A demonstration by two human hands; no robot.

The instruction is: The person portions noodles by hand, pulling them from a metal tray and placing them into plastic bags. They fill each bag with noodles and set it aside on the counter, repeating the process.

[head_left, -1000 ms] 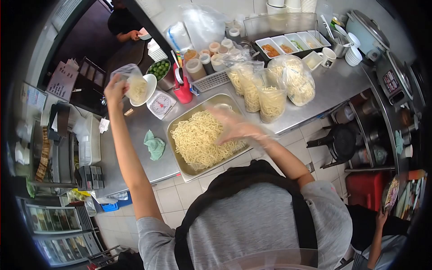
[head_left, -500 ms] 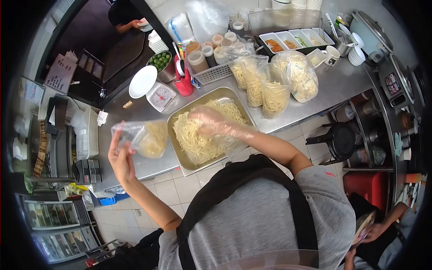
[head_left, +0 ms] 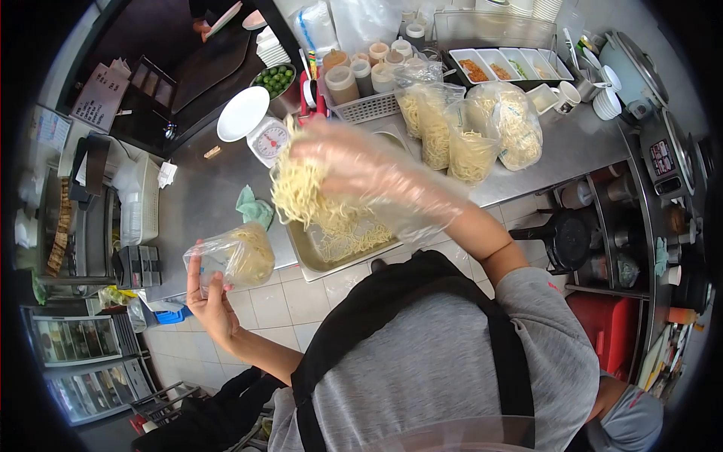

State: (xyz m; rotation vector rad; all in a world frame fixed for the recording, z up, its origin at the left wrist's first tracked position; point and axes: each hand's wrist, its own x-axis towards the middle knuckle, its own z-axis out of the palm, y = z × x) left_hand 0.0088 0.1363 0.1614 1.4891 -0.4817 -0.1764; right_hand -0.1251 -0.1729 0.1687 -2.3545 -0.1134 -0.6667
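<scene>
My left hand holds a clear plastic bag partly filled with yellow noodles, low and left of the counter's front edge. My right hand, covered by a clear plastic glove, is raised above the metal tray and grips a bunch of noodles whose strands hang down toward the tray. More noodles lie in the tray beneath it.
Several filled noodle bags stand at the back of the steel counter. A white kitchen scale with a white plate, a green cloth, sauce tubs, a bowl of limes and condiment trays surround them. Another person is at lower right.
My right hand has lifted a bunch of noodles up out of the tray. My left hand has brought the bag from the scale down to below the counter edge.
</scene>
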